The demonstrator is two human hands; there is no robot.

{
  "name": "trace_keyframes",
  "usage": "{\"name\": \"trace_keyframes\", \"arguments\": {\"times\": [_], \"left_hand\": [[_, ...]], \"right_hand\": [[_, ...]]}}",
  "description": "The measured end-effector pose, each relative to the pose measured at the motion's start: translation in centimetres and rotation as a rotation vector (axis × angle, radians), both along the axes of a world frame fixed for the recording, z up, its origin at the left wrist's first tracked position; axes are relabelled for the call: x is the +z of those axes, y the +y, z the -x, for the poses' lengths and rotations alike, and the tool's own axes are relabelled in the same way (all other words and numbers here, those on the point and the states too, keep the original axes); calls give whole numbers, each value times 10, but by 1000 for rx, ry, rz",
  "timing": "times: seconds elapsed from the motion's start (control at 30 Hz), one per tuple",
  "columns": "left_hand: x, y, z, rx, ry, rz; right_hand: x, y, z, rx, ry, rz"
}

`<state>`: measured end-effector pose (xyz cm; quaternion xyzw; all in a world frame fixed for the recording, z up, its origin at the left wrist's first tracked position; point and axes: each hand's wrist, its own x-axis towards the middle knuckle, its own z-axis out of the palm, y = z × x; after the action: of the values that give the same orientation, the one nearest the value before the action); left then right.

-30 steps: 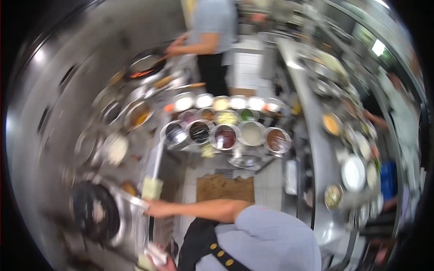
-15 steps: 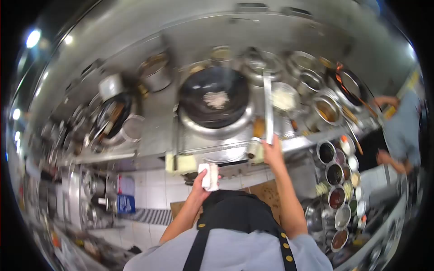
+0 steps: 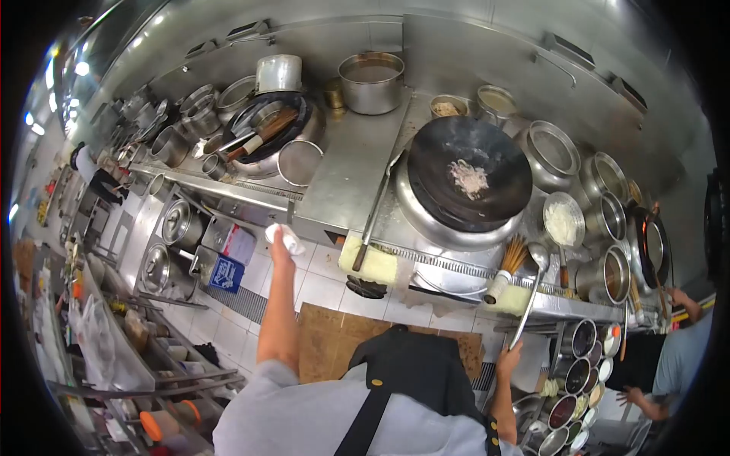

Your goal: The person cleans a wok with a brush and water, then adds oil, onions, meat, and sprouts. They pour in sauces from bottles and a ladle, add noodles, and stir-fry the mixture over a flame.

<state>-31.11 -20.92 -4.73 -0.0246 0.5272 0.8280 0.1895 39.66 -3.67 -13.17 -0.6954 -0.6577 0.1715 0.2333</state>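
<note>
Here's the steel stove counter (image 3: 346, 163), running wide across the view, and on it sits the big black wok (image 3: 435, 176), our landmark, tilted on its round steel ring (image 3: 426, 220). Over at the far right of the wok, a co-worker (image 3: 680, 361) in a pale shirt stands by another pan. Up beyond the wok on its left, a tall pot (image 3: 371, 97) full of brownish liquid! Just right of the wok, a wire strainer (image 3: 564, 235) holds something white.

Now the ladle (image 3: 525, 304): its bowl sits below and right of the wok, its long handle slanting down into the right hand (image 3: 508, 359), fingers curled around the end. Close beside that ladle, a bristle brush (image 3: 506, 267) lies at the counter's front edge, nearer the wok. Below and left of the wok, a yellow cloth (image 3: 372, 266) covers the edge, a long tool handle (image 3: 369, 220) lying across it.

Well left of the wok, out past that edge, the left hand (image 3: 281, 245) is closed on a white cloth (image 3: 288, 242), thumb showing, other fingers mostly hidden. And inside the wok, a small heap of pale pinkish food (image 3: 468, 179)!
</note>
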Motion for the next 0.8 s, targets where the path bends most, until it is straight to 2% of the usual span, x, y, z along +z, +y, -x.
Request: {"name": "trace_keyframes", "arguments": {"times": [0.1,0.17,0.2,0.27,0.3,0.33,0.37,0.43,0.47,0.5,0.53,0.57,0.6,0.67,0.73,0.8], "left_hand": [[12,-2,49,-111,-71,75],[15,9,68,-373,-225,271],[6,16,80,-380,-219,263],[-24,30,95,-426,-18,519],[-45,37,102,-371,107,495],[-58,31,116,-405,233,534],[-68,37,120,-446,362,560],[-20,38,84,-384,137,395],[-8,28,69,-365,203,389],[-5,14,55,-345,104,349],[11,2,29,-284,125,361],[33,-9,-10,-219,146,372],[54,-20,-46,-236,156,326],[78,-28,-107,-286,105,219],[90,-20,-158,-338,122,112],[92,0,-189,-414,116,117]], "right_hand": [[-6,12,3,35,-55,-45],[49,21,38,39,-366,-77],[60,35,62,31,-363,-85],[88,61,110,289,-193,-305],[123,61,154,409,43,-247],[119,69,187,534,156,-221],[107,75,222,553,145,40],[128,62,311,802,633,424],[122,56,356,926,715,547],[111,45,395,1020,803,658],[131,34,429,1003,814,925],[108,26,465,1104,760,935],[97,19,492,1041,792,1166],[115,-7,526,973,792,1168],[154,-19,530,945,1029,1338],[175,-22,532,1067,1246,1208]]}}
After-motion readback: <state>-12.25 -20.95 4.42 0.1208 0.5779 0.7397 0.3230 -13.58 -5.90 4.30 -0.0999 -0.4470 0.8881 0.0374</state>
